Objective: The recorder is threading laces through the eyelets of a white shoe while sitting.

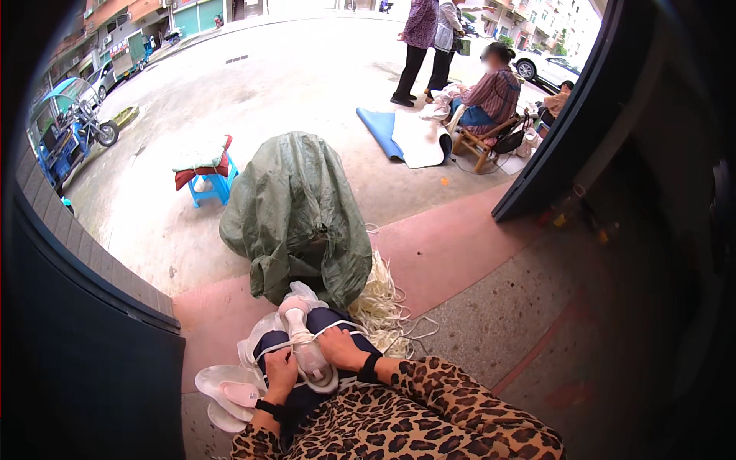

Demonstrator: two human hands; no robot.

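Note:
On my lap, over dark blue trousers, lies a pale sandal (pixel 309 356) with a whitish sole and a pinkish end pointing away from me. A thin white cord (pixel 303 338) runs across its middle. My left hand (pixel 281 371) is closed at the sandal's left side, its fingertips pinching the cord. My right hand (pixel 341 348) is closed on the cord at the right side, close against the sandal. Its fingertips are partly hidden. More pale sandals (pixel 230 389) lie to the left of my left forearm. Translucent wrapping shows around my knees.
A large green sack (pixel 295 207) stands just beyond my knees, with a heap of loose white cords (pixel 386 303) at its right. Farther off are a blue stool (pixel 212 186) with cloth on it, a seated person (pixel 494 96) and a blue three-wheeler (pixel 69 130). Dark doors (pixel 92 322) flank me.

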